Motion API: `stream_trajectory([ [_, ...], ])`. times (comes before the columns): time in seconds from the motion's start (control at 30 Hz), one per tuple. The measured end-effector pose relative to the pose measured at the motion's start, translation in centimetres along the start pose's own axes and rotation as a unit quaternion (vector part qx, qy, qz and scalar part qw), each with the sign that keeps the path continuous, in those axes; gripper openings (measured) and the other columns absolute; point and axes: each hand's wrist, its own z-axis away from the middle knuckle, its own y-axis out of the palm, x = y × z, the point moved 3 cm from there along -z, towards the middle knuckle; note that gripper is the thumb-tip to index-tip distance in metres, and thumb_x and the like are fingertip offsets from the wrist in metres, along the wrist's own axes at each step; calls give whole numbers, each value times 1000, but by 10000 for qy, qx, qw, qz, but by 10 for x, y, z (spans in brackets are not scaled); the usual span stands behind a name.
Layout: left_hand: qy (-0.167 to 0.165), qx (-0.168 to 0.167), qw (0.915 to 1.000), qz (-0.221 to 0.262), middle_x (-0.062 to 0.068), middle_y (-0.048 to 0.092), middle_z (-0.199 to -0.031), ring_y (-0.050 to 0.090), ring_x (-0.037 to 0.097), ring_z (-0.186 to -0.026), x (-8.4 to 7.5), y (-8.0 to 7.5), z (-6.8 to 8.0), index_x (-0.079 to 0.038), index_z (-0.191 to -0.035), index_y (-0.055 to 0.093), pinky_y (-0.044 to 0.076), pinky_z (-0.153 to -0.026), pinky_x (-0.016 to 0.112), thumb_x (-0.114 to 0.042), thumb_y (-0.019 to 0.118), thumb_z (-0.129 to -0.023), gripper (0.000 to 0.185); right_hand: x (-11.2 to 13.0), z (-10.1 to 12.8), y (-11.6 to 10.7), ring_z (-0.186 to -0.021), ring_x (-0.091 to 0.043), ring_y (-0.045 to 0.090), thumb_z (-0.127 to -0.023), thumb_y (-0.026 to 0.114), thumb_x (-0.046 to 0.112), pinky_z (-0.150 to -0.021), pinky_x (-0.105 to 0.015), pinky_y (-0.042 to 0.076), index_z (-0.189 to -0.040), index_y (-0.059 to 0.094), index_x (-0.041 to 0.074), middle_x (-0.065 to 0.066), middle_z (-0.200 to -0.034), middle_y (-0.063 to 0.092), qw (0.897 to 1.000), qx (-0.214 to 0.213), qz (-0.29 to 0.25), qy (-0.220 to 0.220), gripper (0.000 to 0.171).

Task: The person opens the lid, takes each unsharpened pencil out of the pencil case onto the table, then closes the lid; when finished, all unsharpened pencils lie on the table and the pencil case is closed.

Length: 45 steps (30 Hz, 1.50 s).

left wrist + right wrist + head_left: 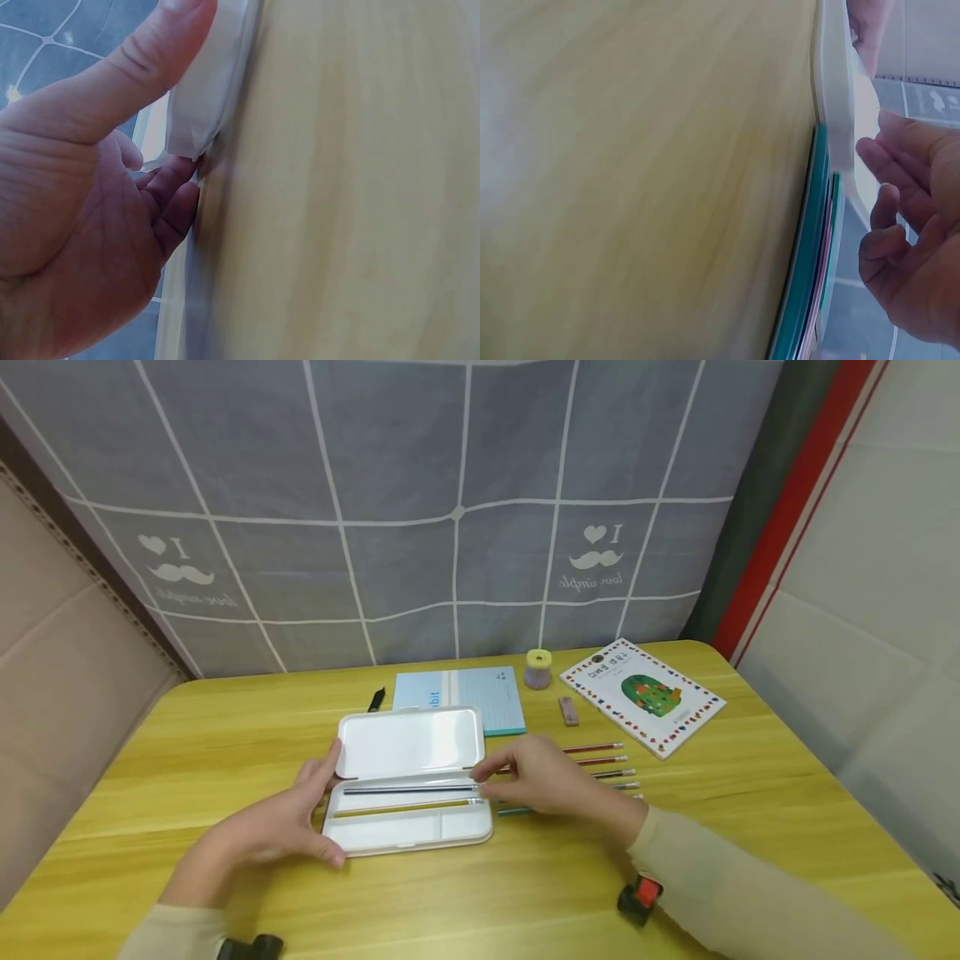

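An open white pencil case [408, 835] lies mid-table with its lid [408, 742] folded back. In its tray rest a dark pencil [408, 790] and a yellow pencil [405, 808]. My left hand [300, 814] grips the case's left end, with the thumb on the front corner. The left wrist view shows that hand [82, 225] with its thumb pressed on the white case [206, 90]. My right hand [540, 777] is at the case's right end and pinches the tip of the dark pencil. In the right wrist view its fingers [907, 247] curl beside the case's edge [832, 97].
Several loose pencils [600, 760] lie just right of the case, under my right hand. Behind it are a blue notebook [465, 693], a black pen [376, 699], a yellow-topped sharpener [537, 668], an eraser [568, 710] and a picture booklet [642, 695]. A grey curtain hangs behind the wooden table [187, 752].
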Motion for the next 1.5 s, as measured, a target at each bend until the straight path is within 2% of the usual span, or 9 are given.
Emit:
stream_trajectory([
  [0.17, 11, 0, 10000, 32, 25, 26, -148, 35, 42, -140, 1, 1, -2, -7, -163, -21, 23, -117, 31, -28, 97, -67, 154, 7, -11, 12, -55, -4, 46, -93, 81, 21, -66, -24, 45, -116, 82, 17, 11, -107, 78, 9991, 183, 308, 224, 24],
  [0.3, -35, 46, 10000, 77, 24, 26, -148, 35, 42, -141, 1, 1, -3, -8, -163, -22, 24, -118, 33, -28, 98, -67, 154, 9, -16, 18, -81, -3, 65, -93, 80, 20, -80, -27, 53, -115, 82, 18, 11, -107, 78, 9972, 106, 698, 243, 22],
  [0.37, -56, 65, 9999, 108, 24, 26, -148, 35, 42, -141, 1, 1, -3, -8, -163, -22, 24, -118, 37, -28, 98, -67, 154, 12, -18, 20, -98, -5, 68, -93, 80, 19, -85, -30, 55, -112, 83, 18, 11, -104, 78, 9954, 18, 942, 169, 19],
  [0.43, -74, 60, 9999, 105, 24, 26, -148, 35, 43, -142, 1, 0, -2, -8, -162, -22, 22, -119, 45, -28, 98, -67, 155, 15, -20, 23, -101, -8, 70, -93, 79, 18, -86, -32, 56, -108, 84, 19, 11, -102, 79, 9927, -45, 1200, 107, 15],
  [0.57, -100, 52, 9999, 60, 23, 29, -148, 33, 43, -143, 1, 0, -2, -8, -162, -22, 18, -117, 55, -28, 97, -66, 155, 20, -24, 27, -100, -9, 71, -92, 81, 17, -85, -32, 57, -101, 85, 21, 10, -99, 79, 9863, -161, 1637, 75, 11],
  [0.87, -96, 37, 9999, 64, 23, 29, -147, 35, 42, -142, 0, 1, -3, -8, -162, -22, 20, -118, 53, -28, 98, -65, 156, 25, -25, 31, -94, -6, 71, -91, 82, 22, -78, -28, 57, -99, 86, 25, 13, -98, 78, 9775, -225, 2096, -4, 9],
  [1.13, -48, 47, 9999, 127, 24, 28, -146, 35, 44, -141, 0, 1, -1, -6, -162, -23, 22, -117, 55, -26, 97, -66, 155, 25, -24, 30, -85, -3, 64, -90, 82, 21, -66, -22, 49, -99, 85, 25, 15, -96, 76, 9783, -428, 2022, -127, 11],
  [1.33, -111, 66, 9997, 199, 24, 26, -147, 33, 44, -141, 1, 1, -1, -9, -162, -23, 21, -118, 46, -26, 98, -66, 155, 23, -19, 23, -76, -5, 57, -89, 81, 21, -64, -23, 47, -98, 84, 23, 13, -92, 71, 9811, -573, 1823, -311, 10],
  [1.5, -114, 99, 9996, 231, 26, 24, -149, 34, 46, -142, 1, 1, -1, -10, -162, -24, 23, -118, 46, -26, 97, -67, 155, 22, -12, 15, -77, -5, 58, -90, 80, 19, -67, -23, 49, -99, 84, 22, 11, -96, 73, 9816, -559, 1729, -579, 10],
])
